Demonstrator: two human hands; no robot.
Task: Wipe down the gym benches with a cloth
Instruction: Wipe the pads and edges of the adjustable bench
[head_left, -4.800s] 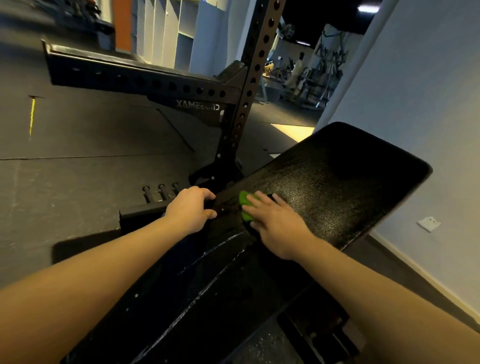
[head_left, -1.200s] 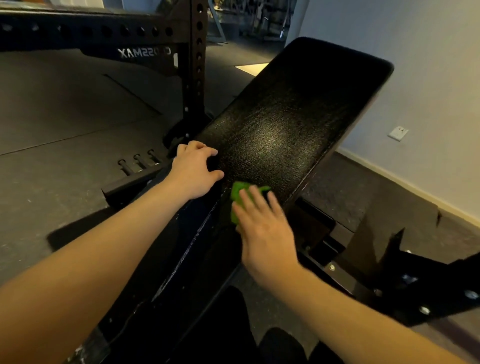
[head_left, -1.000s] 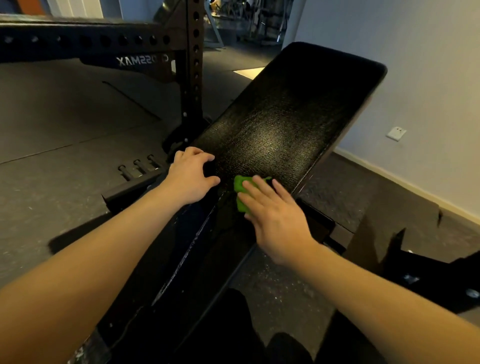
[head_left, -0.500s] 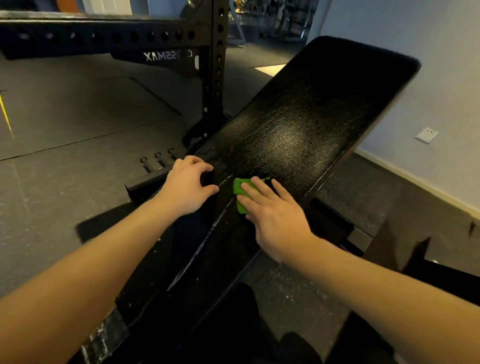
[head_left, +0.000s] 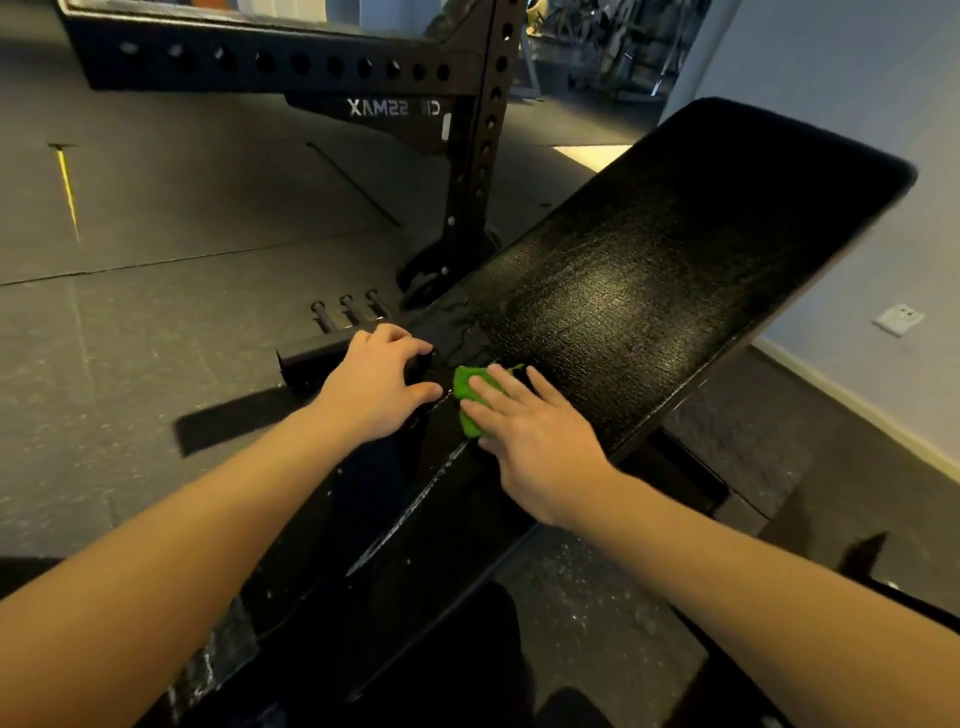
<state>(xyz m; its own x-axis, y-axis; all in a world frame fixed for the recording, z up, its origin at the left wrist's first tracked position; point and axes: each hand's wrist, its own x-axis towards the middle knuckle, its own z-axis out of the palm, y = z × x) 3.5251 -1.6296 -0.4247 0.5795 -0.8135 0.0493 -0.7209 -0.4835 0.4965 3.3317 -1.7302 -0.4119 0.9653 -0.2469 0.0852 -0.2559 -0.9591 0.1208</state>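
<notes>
One green cloth (head_left: 470, 396) is pressed on one gym bench (head_left: 649, 291) by the flat right hand (head_left: 535, 441); its edge is apparently gripped by the left hand (head_left: 374, 389).

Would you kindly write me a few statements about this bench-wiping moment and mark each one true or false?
1. The right hand presses a green cloth flat onto the bench pad. True.
2. The left hand holds a spray bottle. False: it grips the bench pad's left edge.
3. The bench pad is white. False: it is black and textured.
4. A wall socket sits low on the wall to the right of the bench pad. True.
</notes>
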